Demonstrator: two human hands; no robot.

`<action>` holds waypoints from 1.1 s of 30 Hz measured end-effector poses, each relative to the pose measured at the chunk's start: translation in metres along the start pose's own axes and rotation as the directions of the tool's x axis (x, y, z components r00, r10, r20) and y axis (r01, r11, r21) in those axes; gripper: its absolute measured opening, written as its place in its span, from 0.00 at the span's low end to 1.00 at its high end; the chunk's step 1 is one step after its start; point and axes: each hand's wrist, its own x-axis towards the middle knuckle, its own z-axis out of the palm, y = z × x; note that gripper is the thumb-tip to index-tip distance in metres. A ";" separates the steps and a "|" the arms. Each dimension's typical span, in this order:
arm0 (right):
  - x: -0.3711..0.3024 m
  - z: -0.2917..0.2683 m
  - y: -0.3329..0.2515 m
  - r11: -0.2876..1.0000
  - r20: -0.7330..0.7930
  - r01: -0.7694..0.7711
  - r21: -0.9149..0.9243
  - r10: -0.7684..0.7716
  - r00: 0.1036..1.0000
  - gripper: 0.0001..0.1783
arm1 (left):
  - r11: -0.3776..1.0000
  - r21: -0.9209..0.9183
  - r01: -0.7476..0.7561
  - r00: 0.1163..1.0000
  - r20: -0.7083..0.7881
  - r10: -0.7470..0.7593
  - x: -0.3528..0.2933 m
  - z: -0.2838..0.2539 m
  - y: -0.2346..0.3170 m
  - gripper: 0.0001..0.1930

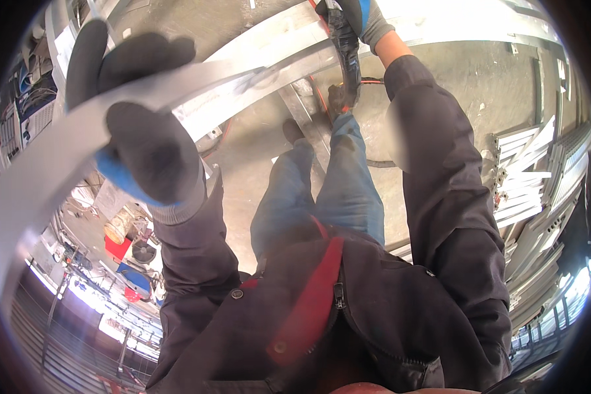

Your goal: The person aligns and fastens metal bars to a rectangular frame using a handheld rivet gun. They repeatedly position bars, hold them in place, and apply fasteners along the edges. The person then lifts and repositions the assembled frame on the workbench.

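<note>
My left hand [148, 154], in a dark-palmed glove with blue and grey on it, is raised at the upper left. Its fingers and thumb are on either side of a long, flat pale metal strip [52, 148], which runs from the left rim toward the middle and looks blurred. At the top, my right hand [369, 21], also gloved, is wrapped round a long black tool [343, 46]; its exact kind cannot be made out. Beneath the tool lies a bright, pale metal beam [262, 82] that spans the upper view. Part of the right hand is cut off by the frame edge.
Orange cord [372, 81] and dark hose [381, 163] lie on the concrete floor near my feet. Stacks of metal profiles [525, 171] stand at the right. On the left are a fan-like round thing [143, 251], red and blue items and other clutter.
</note>
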 end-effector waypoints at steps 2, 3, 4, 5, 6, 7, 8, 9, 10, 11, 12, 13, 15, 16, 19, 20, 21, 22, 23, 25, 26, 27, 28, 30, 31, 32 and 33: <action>-0.001 -0.002 -0.002 1.000 0.004 -0.030 -0.001 0.030 1.000 0.23 | 0.992 0.119 -0.050 0.999 0.015 0.048 0.001 0.004 -0.005 0.36; -0.001 -0.003 -0.002 0.999 0.009 -0.045 -0.002 0.045 0.999 0.21 | 0.988 0.147 -0.052 0.998 -0.029 0.057 0.001 0.006 -0.007 0.35; 0.000 -0.006 -0.001 1.000 0.041 -0.019 -0.025 0.020 0.999 0.19 | 0.992 0.101 -0.070 0.997 -0.025 0.072 0.004 0.006 -0.009 0.33; 0.001 -0.008 0.001 0.999 0.073 0.009 -0.049 -0.005 0.997 0.16 | 0.994 -0.012 -0.112 0.993 -0.026 0.112 0.006 0.006 -0.011 0.25; 0.003 -0.011 0.003 0.997 0.106 0.038 -0.073 -0.030 0.994 0.14 | 0.990 0.046 -0.135 0.990 -0.045 0.137 0.007 0.006 -0.012 0.18; 0.006 -0.012 0.006 0.975 0.138 0.163 -0.151 -0.143 0.980 0.13 | 0.988 -0.031 -0.150 0.988 -0.036 0.148 0.009 0.006 -0.013 0.11; 0.007 -0.011 0.009 0.932 0.180 0.286 -0.223 -0.249 0.952 0.12 | 0.979 0.075 -0.191 0.980 -0.038 0.194 0.009 0.006 -0.012 0.06; 0.009 -0.010 0.012 0.868 0.231 0.404 -0.288 -0.347 0.909 0.11 | 0.923 0.316 -0.222 0.972 -0.001 0.234 0.010 0.006 -0.010 0.05; 0.012 -0.007 0.014 0.726 0.217 0.579 -0.370 -0.539 0.814 0.11 | 0.895 0.388 -0.221 0.973 0.032 0.227 0.011 0.007 -0.008 0.04; 0.015 -0.002 0.015 0.542 0.222 0.712 -0.447 -0.703 0.675 0.11 | 0.873 0.442 -0.207 0.976 0.027 0.218 0.010 0.010 -0.006 0.06; 0.014 -0.002 0.013 0.617 0.177 0.666 -0.419 -0.664 0.726 0.12 | 0.859 0.473 -0.196 0.978 0.032 0.205 0.011 0.013 -0.004 0.06; 0.013 -0.001 0.011 0.687 0.131 0.617 -0.385 -0.621 0.773 0.12 | 0.869 0.472 -0.148 0.987 0.012 0.162 0.011 0.018 -0.001 0.06; 0.002 -0.009 0.004 0.999 0.093 -0.048 -0.013 0.049 0.994 0.13 | 0.902 0.427 -0.060 0.998 -0.004 0.068 0.014 0.024 0.005 0.10; 0.000 -0.010 0.002 0.995 0.084 -0.094 0.039 0.090 0.992 0.14 | 0.922 0.388 0.000 0.997 -0.066 0.028 0.014 0.027 0.007 0.13; 0.002 -0.010 0.002 0.986 0.064 -0.135 0.100 0.129 0.990 0.17 | 0.983 -0.059 0.177 0.931 -0.314 -0.186 0.012 0.033 0.010 0.18; 0.004 -0.010 0.004 0.994 0.056 -0.097 0.053 0.094 0.994 0.18 | 0.975 -0.153 0.164 0.956 -0.220 -0.195 0.013 0.031 0.011 0.17; 0.006 -0.012 0.005 0.998 0.050 -0.058 0.003 0.058 0.997 0.19 | 0.957 -0.227 0.179 0.956 -0.190 -0.224 0.013 0.029 0.011 0.16; 0.010 -0.013 0.008 0.828 0.255 0.436 -0.353 -0.363 0.896 0.20 | 0.942 -0.286 0.175 0.964 -0.144 -0.223 0.013 0.026 0.011 0.16; 0.013 -0.015 0.011 0.856 0.237 0.401 -0.328 -0.336 0.912 0.19 | 0.922 -0.338 0.191 0.969 -0.085 -0.231 0.014 0.022 0.012 0.15; 0.015 -0.020 0.016 0.903 0.203 0.326 -0.279 -0.276 0.939 0.18 | 0.961 -0.194 0.198 0.979 0.004 -0.202 0.015 0.017 0.013 0.14; 0.018 -0.020 0.017 0.505 0.333 0.653 -0.564 -0.585 0.740 0.17 | 0.971 -0.095 0.219 0.975 -0.022 -0.221 0.013 0.017 0.014 0.15; 0.019 -0.021 0.018 0.502 0.334 0.663 -0.556 -0.595 0.731 0.17 | 0.976 -0.041 0.213 0.977 -0.010 -0.214 0.012 0.016 0.013 0.15; 0.018 -0.021 0.018 0.500 0.335 0.670 -0.548 -0.603 0.724 0.17 | 0.976 0.007 0.218 0.975 -0.043 -0.218 0.011 0.017 0.013 0.15; 0.018 -0.018 0.016 0.432 0.326 0.675 -0.598 -0.639 0.697 0.17 | 0.979 0.006 0.205 0.978 -0.036 -0.205 0.009 0.017 0.012 0.14; 0.017 -0.017 0.013 0.597 0.274 0.584 -0.551 -0.531 0.802 0.17 | 0.981 -0.049 0.186 0.982 -0.035 -0.188 0.009 0.018 0.011 0.14; 0.014 -0.016 0.010 0.723 0.234 0.463 -0.513 -0.401 0.886 0.17 | 0.975 -0.003 0.220 0.975 -0.029 -0.220 0.009 0.017 0.011 0.14; 0.014 -0.014 0.008 0.800 0.215 0.392 -0.454 -0.329 0.920 0.17 | 0.974 -0.005 0.225 0.974 -0.028 -0.225 0.009 0.017 0.012 0.14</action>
